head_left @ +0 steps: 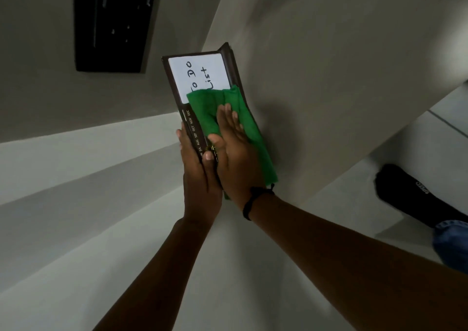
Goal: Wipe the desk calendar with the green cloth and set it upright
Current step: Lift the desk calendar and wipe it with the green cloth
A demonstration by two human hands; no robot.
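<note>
The desk calendar [200, 77] is a dark brown board with a white "To Do List" card and a strip of month names along its left side. It is held up in the air, tilted, in the middle of the view. My left hand [200, 173] grips its lower left edge, thumb on the month strip. The green cloth [228, 118] lies over the calendar's lower right face. My right hand [233, 153] presses flat on the cloth, fingers spread toward the card.
A black wall-mounted device [111, 24] sits at the upper left. Grey walls and a light ledge [76, 168] fill the background. A foot in a black sock [415, 194] and a blue jeans leg [450, 244] show at the right.
</note>
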